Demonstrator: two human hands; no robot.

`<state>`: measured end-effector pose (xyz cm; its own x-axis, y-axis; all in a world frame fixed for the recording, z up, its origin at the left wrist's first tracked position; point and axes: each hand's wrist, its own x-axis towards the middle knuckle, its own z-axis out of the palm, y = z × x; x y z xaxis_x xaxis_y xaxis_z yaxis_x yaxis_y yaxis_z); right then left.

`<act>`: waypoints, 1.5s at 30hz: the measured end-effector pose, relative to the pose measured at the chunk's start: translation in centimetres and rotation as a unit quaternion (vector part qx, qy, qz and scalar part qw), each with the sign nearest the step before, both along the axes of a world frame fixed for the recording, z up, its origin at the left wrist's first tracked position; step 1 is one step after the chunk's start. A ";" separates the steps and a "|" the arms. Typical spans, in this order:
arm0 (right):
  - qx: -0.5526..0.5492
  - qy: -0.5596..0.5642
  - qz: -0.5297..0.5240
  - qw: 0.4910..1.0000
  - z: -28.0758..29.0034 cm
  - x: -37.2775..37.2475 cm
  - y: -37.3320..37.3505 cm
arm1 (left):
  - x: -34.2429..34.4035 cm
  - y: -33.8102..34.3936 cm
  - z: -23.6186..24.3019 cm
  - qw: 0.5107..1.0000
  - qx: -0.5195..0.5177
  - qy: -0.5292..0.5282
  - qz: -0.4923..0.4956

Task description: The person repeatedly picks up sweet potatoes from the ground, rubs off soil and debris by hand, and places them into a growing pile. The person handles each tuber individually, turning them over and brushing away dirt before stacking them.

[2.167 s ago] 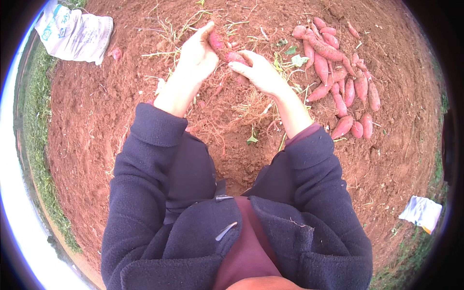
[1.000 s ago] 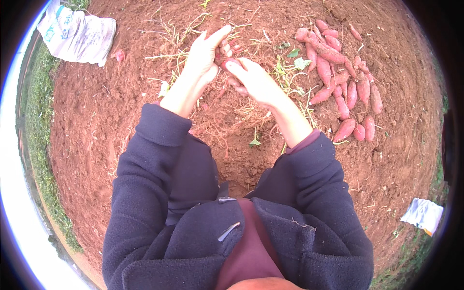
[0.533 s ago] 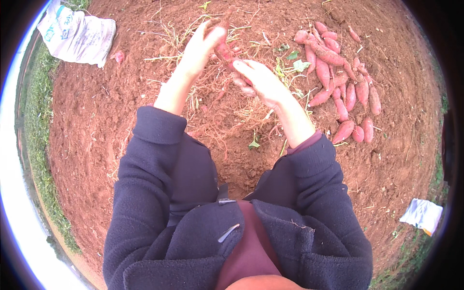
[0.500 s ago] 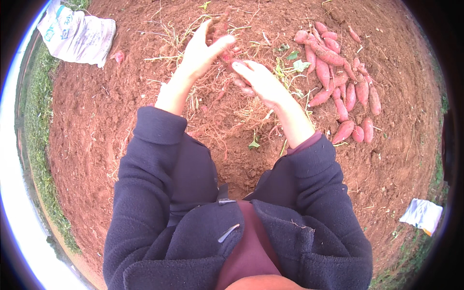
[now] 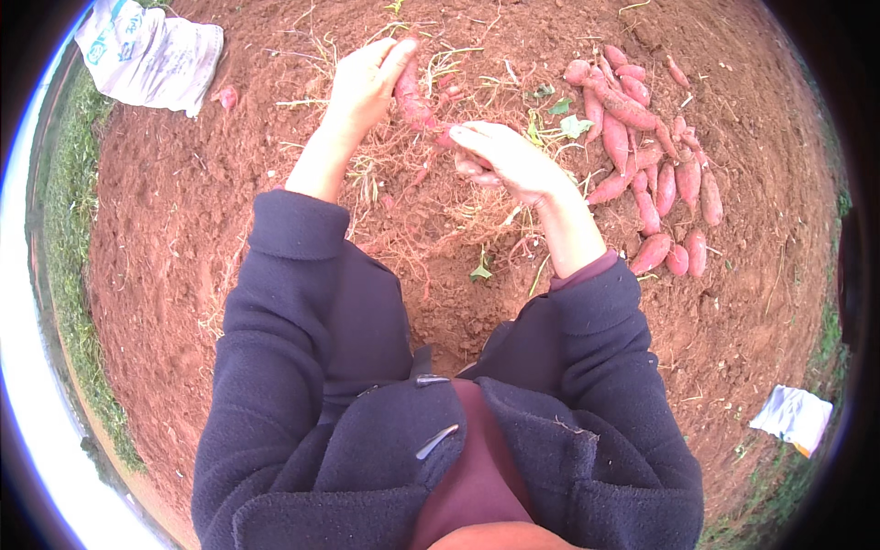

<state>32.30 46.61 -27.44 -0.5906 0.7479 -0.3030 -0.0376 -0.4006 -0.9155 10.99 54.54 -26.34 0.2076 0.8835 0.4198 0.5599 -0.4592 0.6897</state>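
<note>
A: What's the ground like?

B: Reddish-brown soil, with grass along its left edge.

A: And how many of everything?

B: Two hands, one sweet potato between them, and two white bags: a larger sack at the soil's upper left corner, a smaller bag near its lower right. The heap toward the upper right edge holds roughly twenty more sweet potatoes; they overlap, so I can't give an exact count.

A: Where's the held one in the grip?

B: The left hand clasps its upper end between thumb and fingers. It slants down to the right hand, whose curled fingers and thumb pinch the lower tip.

A: Anything around or in the way?

B: Tangled roots lie below the hands, and a pale green leaf sits between the right hand and the heap. One pink lump lies just beside the sack. The left fingers hide the sweet potato's top.
</note>
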 end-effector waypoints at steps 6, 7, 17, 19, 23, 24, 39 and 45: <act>-0.072 0.099 -0.130 0.984 0.1 -0.7 -0.2 | -0.6 1.2 -2.1 0.992 -0.073 -0.084 0.064; -0.088 0.091 -0.156 0.980 0.0 -0.7 -0.2 | -0.4 1.1 -2.3 0.995 -0.059 -0.043 0.065; 0.017 0.064 -0.281 0.957 -1.6 -1.5 0.8 | 3.1 -1.8 -1.4 0.958 -0.264 -0.093 -0.064; 0.019 0.061 -0.305 0.950 -1.7 -1.6 0.6 | 3.7 -2.1 -1.6 0.960 -0.242 -0.091 -0.105; -0.089 0.223 -0.240 0.941 -1.9 -0.5 1.1 | 3.1 -1.9 -1.0 0.953 -0.259 -0.098 -0.122; -0.139 0.300 -0.182 0.926 -2.0 0.2 1.3 | 2.9 -2.0 -0.9 0.954 -0.247 -0.106 -0.133; 0.094 0.063 -0.285 0.952 -2.5 -1.0 1.5 | 3.3 -1.7 -1.4 0.898 -0.316 -0.296 -0.085; 0.152 -0.001 -0.207 0.966 -2.4 -1.0 1.2 | 3.2 -1.8 -1.8 0.823 -0.388 -0.409 -0.066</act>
